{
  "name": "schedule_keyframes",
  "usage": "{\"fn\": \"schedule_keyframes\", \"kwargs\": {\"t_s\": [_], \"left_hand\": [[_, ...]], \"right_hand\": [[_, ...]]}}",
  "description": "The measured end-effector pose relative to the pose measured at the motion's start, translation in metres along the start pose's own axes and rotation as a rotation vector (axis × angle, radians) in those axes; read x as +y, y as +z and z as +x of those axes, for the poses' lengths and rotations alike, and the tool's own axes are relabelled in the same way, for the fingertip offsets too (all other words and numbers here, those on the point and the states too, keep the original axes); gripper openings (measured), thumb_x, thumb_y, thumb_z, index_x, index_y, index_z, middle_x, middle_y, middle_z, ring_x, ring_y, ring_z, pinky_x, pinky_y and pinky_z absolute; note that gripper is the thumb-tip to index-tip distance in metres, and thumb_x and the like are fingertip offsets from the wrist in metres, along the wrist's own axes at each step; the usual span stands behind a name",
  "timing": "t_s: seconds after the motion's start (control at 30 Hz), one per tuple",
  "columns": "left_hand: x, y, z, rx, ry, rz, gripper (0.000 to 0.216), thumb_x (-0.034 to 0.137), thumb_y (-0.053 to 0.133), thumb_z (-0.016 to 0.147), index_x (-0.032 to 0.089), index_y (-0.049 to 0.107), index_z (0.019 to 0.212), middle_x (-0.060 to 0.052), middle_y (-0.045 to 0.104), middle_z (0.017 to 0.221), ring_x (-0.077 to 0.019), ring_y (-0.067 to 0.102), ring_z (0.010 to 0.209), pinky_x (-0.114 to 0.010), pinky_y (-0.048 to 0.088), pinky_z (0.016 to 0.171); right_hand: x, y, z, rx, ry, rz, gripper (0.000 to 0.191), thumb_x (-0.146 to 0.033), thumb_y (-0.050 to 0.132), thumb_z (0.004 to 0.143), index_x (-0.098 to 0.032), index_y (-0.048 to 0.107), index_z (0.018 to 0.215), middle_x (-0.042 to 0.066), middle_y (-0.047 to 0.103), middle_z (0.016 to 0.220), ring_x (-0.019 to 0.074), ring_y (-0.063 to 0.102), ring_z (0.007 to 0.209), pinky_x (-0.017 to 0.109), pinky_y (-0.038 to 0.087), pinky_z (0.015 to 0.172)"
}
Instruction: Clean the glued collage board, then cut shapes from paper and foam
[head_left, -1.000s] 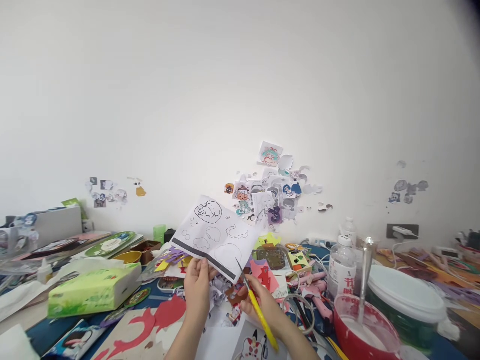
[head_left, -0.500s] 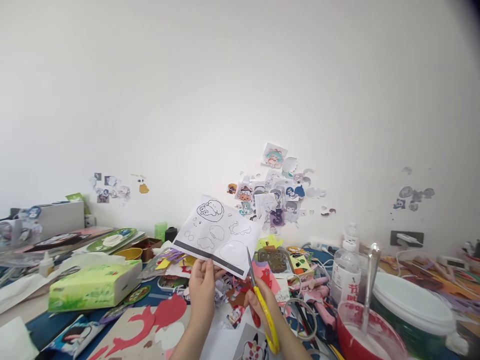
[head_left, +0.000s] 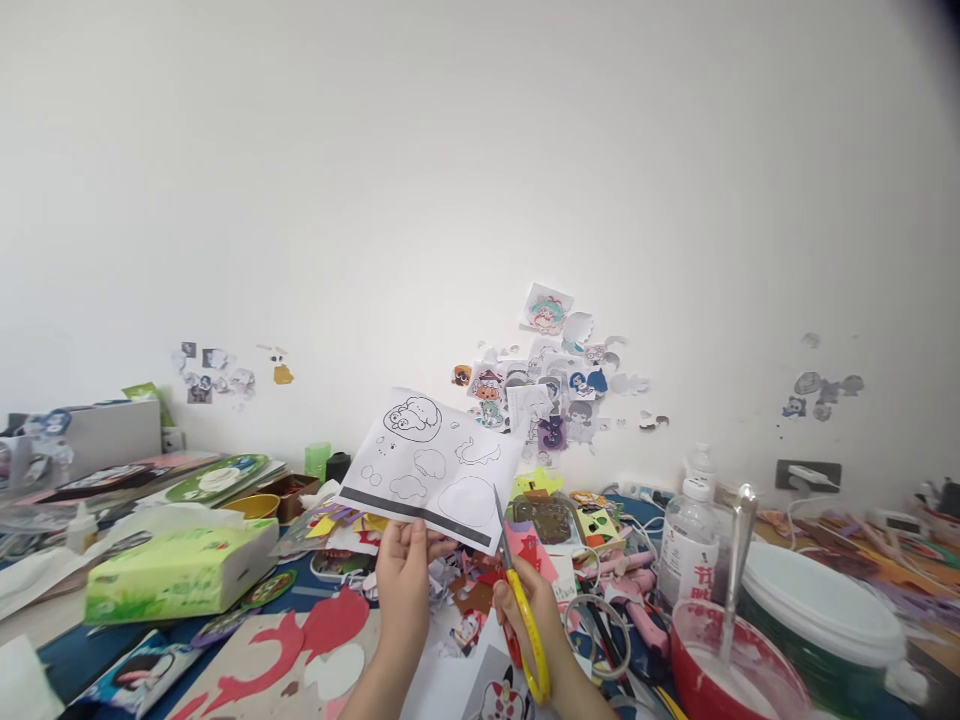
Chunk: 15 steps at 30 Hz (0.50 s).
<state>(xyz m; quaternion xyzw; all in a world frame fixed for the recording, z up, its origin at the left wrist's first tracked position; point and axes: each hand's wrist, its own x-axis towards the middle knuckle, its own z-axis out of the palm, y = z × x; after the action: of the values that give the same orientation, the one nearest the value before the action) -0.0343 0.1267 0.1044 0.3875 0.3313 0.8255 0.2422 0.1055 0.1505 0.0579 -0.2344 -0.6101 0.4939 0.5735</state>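
My left hand (head_left: 403, 582) pinches the lower edge of a white printed sheet (head_left: 431, 467) with line drawings of cartoon shapes and a black bar along its bottom. It holds the sheet up over the table. My right hand (head_left: 525, 615) grips yellow-handled scissors (head_left: 521, 610). Their blades point up and meet the sheet's lower right corner.
The table is crowded: a green tissue pack (head_left: 176, 575) at left, a pink-and-tan cut-out sheet (head_left: 285, 655) in front, a clear bottle (head_left: 686, 545), a red bowl (head_left: 731, 670) with a spoon, a white-lidded tub (head_left: 821, 605) at right. Stickers (head_left: 551, 385) cover the wall behind.
The scissors have swung from a slanted pose to nearly upright, with the blades brought to the sheet's lower right edge. The sheet has tilted slightly flatter.
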Motion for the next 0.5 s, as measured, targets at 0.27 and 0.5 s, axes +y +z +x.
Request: {"fn": "schedule_keyframes", "kwargs": {"t_s": [0.27, 0.5], "left_hand": [[0.0030, 0.0019, -0.0009, 0.007, -0.030, -0.061, 0.028, 0.041, 0.062, 0.075, 0.021, 0.052, 0.090, 0.002, 0.061, 0.074, -0.0135, 0.060, 0.065, -0.023, 0.052, 0.057], [0.0068, 0.0061, -0.0042, 0.037, -0.096, -0.133, 0.037, 0.044, 0.065, 0.070, 0.019, 0.054, 0.095, -0.002, 0.065, 0.089, -0.0165, 0.062, 0.074, -0.025, 0.052, 0.060]], "right_hand": [[0.0021, -0.0036, 0.0020, -0.039, -0.004, 0.013, 0.049, -0.056, 0.068, 0.066, -0.017, 0.062, 0.095, -0.005, 0.043, 0.049, 0.0076, 0.033, 0.041, 0.020, 0.025, 0.038], [0.0048, -0.0035, 0.0031, -0.093, -0.057, -0.061, 0.043, -0.044, 0.073, 0.063, -0.017, 0.063, 0.094, -0.002, 0.050, 0.061, 0.0085, 0.036, 0.048, 0.022, 0.028, 0.044]]}}
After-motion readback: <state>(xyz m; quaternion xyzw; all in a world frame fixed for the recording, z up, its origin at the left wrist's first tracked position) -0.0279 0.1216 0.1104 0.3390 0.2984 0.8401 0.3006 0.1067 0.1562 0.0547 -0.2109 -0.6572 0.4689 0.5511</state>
